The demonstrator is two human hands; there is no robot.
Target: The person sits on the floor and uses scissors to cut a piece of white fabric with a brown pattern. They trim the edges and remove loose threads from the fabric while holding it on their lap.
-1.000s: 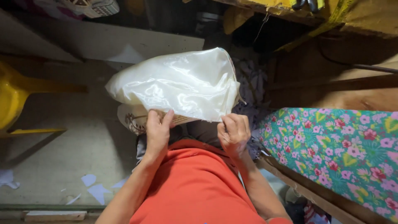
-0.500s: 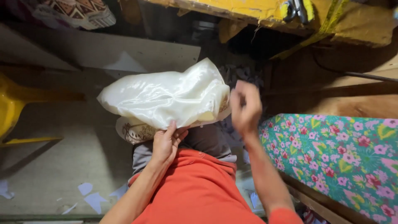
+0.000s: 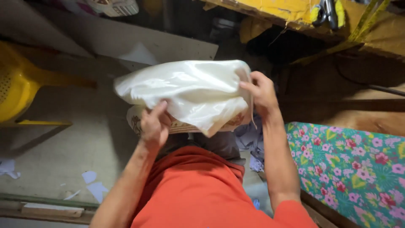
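A shiny white plastic bag is held at frame centre, over the lap. Its lower edge is pinched by the left hand at 7 o'clock, its end gripped by the right hand at 3 o'clock. A patterned object beneath is mostly hidden and cannot be identified. Floral cloth is cut off at 4 o'clock

Location: small, cluttered workshop or home craft area.

We identify the setting from the worn yellow workbench with a hand tool resting on it, the bare concrete floor littered with white scraps, loose boards along the floor edge, a yellow plastic chair, and a floral-covered surface beside us.
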